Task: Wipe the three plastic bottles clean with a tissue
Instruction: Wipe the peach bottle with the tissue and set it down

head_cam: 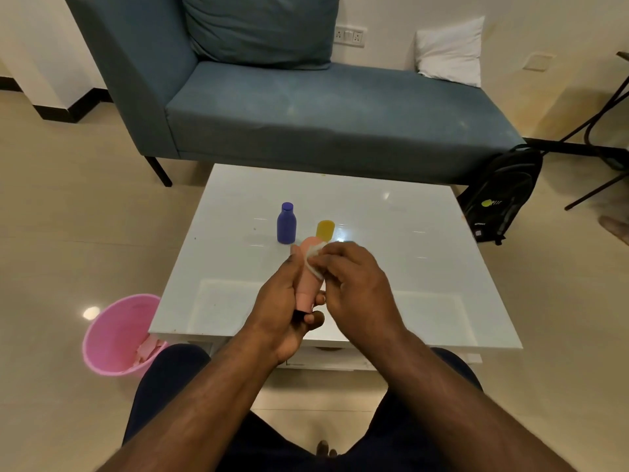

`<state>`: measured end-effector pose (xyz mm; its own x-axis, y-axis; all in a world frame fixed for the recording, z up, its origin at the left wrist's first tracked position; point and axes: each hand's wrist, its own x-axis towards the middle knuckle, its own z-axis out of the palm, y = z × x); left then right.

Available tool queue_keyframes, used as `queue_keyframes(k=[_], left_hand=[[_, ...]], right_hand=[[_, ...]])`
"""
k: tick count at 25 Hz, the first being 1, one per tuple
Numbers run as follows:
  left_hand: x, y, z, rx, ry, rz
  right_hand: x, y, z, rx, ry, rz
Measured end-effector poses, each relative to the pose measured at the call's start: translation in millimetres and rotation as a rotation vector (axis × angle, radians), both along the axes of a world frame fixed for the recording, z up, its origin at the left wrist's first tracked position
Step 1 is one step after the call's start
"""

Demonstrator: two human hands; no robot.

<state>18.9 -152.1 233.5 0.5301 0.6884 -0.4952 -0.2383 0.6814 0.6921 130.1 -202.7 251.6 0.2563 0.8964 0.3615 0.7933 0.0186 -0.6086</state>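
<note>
Over the tabletop [391,233], left hand [286,294] curled in a grip round the pink bottle [308,284]. Right hand [354,277], at its 3 o'clock, pinching a tissue [315,258] against it.

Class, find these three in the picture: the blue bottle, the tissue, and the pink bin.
blue bottle [286,226]: head view, middle of its body.
tissue [313,258]: head view, the white fold against the pink bottle.
pink bin [114,330]: head view, its inner wall.
</note>
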Motion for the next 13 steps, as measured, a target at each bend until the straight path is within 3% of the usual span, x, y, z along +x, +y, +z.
queue_keyframes(k=[3, 9, 13], left_hand=[[0, -1, 1, -0.05, 0.004, 0.009], [-2, 3, 1, -0.042, -0.018, 0.004], [-2, -1, 2, -0.064, -0.012, 0.019]], right_hand=[[12, 9, 3, 0.025, -0.006, -0.118], [-15, -12, 1, 0.03, -0.074, 0.07], [10, 12, 10, 0.086, 0.015, -0.101]])
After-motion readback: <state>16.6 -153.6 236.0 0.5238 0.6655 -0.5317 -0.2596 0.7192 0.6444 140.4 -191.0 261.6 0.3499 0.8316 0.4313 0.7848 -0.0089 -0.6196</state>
